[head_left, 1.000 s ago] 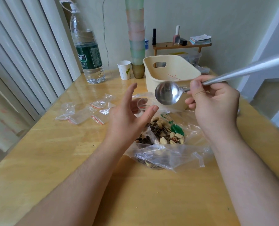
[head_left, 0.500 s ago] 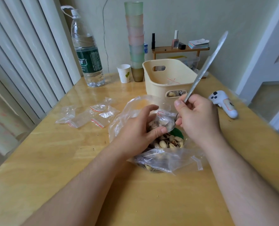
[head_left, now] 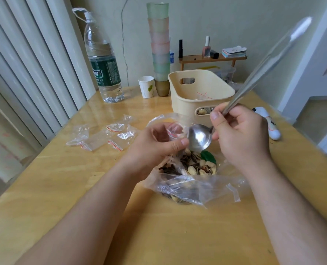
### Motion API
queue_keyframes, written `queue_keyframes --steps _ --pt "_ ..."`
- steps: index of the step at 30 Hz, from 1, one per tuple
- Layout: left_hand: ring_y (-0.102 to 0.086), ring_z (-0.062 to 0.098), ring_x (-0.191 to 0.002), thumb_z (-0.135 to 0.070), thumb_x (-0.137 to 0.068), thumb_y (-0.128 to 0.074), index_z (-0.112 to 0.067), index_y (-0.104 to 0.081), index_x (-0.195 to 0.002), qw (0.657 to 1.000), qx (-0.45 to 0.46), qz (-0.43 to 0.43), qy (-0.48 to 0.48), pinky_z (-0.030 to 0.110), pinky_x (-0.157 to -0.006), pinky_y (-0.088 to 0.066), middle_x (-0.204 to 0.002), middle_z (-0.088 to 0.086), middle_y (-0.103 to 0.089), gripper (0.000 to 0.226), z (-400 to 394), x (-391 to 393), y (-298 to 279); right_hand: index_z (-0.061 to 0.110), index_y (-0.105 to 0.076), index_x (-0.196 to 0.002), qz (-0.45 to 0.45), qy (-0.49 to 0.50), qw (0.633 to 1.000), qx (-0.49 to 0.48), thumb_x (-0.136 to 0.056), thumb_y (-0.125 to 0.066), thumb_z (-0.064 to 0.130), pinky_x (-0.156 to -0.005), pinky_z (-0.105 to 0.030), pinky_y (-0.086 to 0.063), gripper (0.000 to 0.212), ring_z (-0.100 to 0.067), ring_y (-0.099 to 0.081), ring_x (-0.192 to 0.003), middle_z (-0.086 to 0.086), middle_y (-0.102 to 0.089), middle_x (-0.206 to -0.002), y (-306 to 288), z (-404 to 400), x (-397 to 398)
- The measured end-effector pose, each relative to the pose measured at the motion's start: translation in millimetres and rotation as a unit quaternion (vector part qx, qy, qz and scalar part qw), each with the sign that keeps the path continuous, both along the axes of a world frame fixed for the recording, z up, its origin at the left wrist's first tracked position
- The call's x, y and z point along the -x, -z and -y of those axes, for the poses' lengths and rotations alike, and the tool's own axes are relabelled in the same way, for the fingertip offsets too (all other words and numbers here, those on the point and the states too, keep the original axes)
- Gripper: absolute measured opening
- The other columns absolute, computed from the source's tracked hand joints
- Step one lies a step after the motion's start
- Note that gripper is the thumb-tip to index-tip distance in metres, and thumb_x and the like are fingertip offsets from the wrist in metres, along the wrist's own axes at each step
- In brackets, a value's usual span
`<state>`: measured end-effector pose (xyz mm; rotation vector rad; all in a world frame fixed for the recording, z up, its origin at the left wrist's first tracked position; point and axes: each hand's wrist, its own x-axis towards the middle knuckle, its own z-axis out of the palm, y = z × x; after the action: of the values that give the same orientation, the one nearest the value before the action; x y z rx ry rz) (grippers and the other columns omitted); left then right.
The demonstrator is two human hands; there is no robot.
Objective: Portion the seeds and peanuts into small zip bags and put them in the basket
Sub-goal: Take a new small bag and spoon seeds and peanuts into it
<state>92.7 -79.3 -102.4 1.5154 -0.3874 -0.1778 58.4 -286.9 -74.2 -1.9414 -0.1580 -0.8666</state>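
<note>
- Head view: since half a second ago the spoon point(head_left: 199, 137) has come up out of the nut pile; its bowl, which looks empty, now sits at frame centre beside the mouth of the small bag point(head_left: 175, 131), and the long handle slants to the upper right.
- The left hand point(head_left: 156, 144) pinches the small bag with curled fingers and thumb, holding its mouth open; the right hand point(head_left: 239, 134) grips the spoon handle low down.
- Seeds and peanuts point(head_left: 194, 165) lie in the big bag point(head_left: 193, 188) just below both hands; the basket point(head_left: 201, 92) stands behind, upper centre.
- The small bag looks thin, limp and slippery, so holding it at the stiffer zip rim seems best.
- Spare bags point(head_left: 103, 136) lie at left centre.
</note>
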Motion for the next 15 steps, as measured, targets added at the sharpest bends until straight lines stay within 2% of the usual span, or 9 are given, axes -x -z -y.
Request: queue_keyframes --steps 2,4,5,7,9,11,13,15 --pt "-0.069 0.023 -0.087 -0.012 -0.081 -0.088 0.004 -0.067 -0.117 1.0 0.018 0.006 -0.016 0.038 -0.089 -0.056 -0.096 0.012 -0.073 0.045 -7 -5 0 0.044 -0.067 -0.083 -0.014 0.0 1.0 0.015 -0.096 -0.065 0.033 -0.078 -0.043 -0.061 0.017 -0.02 -0.072 -0.082 0.013 -0.07 -0.082 3 4 -2" --pt "-0.067 0.022 -0.082 -0.018 -0.081 -0.089 0.001 -0.069 -0.115 0.999 0.014 0.019 -0.037 0.032 -0.083 -0.055 -0.091 0.01 -0.073 0.044 -11 -8 0 0.038 -0.071 -0.083 -0.05 -0.015 0.998 0.044 -0.097 -0.068 0.027 -0.082 -0.04 -0.061 0.018 -0.015 -0.072 -0.086 0.017 -0.07 -0.09 8 6 -6" --pt "-0.065 0.02 -0.077 -0.021 -0.082 -0.088 -0.002 -0.071 -0.112 0.999 0.008 0.021 -0.047 0.029 -0.076 -0.054 -0.087 0.007 -0.072 0.04 -12 -8 0 0.033 -0.074 -0.083 -0.068 -0.021 0.995 0.071 -0.097 -0.069 0.022 -0.084 -0.031 -0.059 0.018 -0.01 -0.071 -0.085 0.019 -0.069 -0.091 11 6 -7" --pt "-0.061 0.021 -0.073 -0.03 -0.081 -0.083 -0.009 -0.074 -0.105 0.998 0.002 0.004 -0.059 0.028 -0.067 -0.051 -0.083 0.006 -0.07 0.033 -12 -7 0 0.022 -0.077 -0.084 -0.071 -0.008 0.989 0.127 -0.096 -0.07 0.014 -0.081 -0.006 -0.046 0.016 -0.003 -0.063 -0.081 0.023 -0.063 -0.087 16 4 -8" --pt "-0.058 0.024 -0.075 -0.04 -0.077 -0.081 -0.007 -0.075 -0.103 0.997 -0.012 -0.028 -0.076 0.031 -0.063 -0.051 -0.085 0.01 -0.065 0.042 -10 -6 -1 0.017 -0.078 -0.087 -0.054 0.015 0.987 0.151 -0.095 -0.07 0.01 -0.078 0.002 -0.036 0.014 -0.002 -0.055 -0.084 0.024 -0.059 -0.086 19 4 -10" --pt "-0.056 0.023 -0.075 -0.047 -0.076 -0.08 -0.001 -0.072 -0.107 0.994 -0.038 -0.06 -0.084 0.031 -0.059 -0.049 -0.088 0.009 -0.063 0.056 -10 -5 -2 0.015 -0.078 -0.087 -0.041 0.027 0.986 0.16 -0.094 -0.07 0.007 -0.079 0.005 -0.032 0.013 0.001 -0.051 -0.087 0.017 -0.064 -0.087 20 4 -11" --pt "-0.057 0.019 -0.067 -0.044 -0.077 -0.081 -0.008 -0.077 -0.105 0.991 -0.056 -0.1 -0.072 0.031 -0.058 -0.045 -0.085 0.004 -0.067 0.046 -10 -4 -4 0.012 -0.08 -0.09 -0.015 0.041 0.984 0.171 -0.094 -0.071 0.007 -0.082 0.007 -0.03 0.01 0.005 -0.047 -0.088 0.004 -0.071 -0.091 22 5 -11" --pt "-0.062 0.015 -0.065 -0.039 -0.082 -0.081 -0.016 -0.08 -0.105 0.987 -0.077 -0.127 -0.059 0.029 -0.057 -0.048 -0.087 0.002 -0.072 0.032 -10 -2 -5 0.009 -0.08 -0.094 0.003 0.052 0.983 0.176 -0.094 -0.072 0.007 -0.084 0.007 -0.029 0.009 0.006 -0.045 -0.089 -0.001 -0.073 -0.096 23 5 -11"
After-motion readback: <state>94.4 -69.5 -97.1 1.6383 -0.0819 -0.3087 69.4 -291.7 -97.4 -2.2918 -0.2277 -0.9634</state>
